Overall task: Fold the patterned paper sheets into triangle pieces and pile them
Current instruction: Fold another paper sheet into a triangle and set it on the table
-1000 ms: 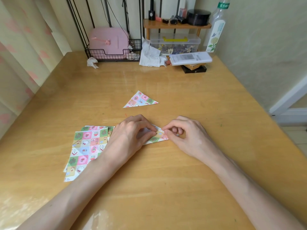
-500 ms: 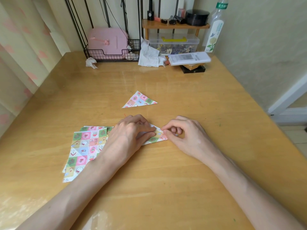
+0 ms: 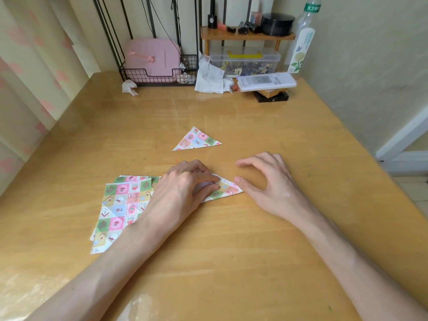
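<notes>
My right hand (image 3: 271, 181) has let go, fingers now spread. The sheet stack (image 3: 120, 205) lies under my left wrist, finished triangle (image 3: 196, 140) beyond; my left hand (image 3: 183, 188) pinches the folded piece (image 3: 225, 189).

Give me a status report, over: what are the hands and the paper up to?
Left hand presses the half-folded piece. Right hand open, just beside it. One finished triangle lies beyond; flat sheets wait at left. Nothing in the way.

Diffuse, fairly bright daylight. Glare patches on table (image 3: 231, 251) at its near-left edge. Soft shadows under forearms. Wide-angle bowing toward frame edges; mild overall softness.
</notes>
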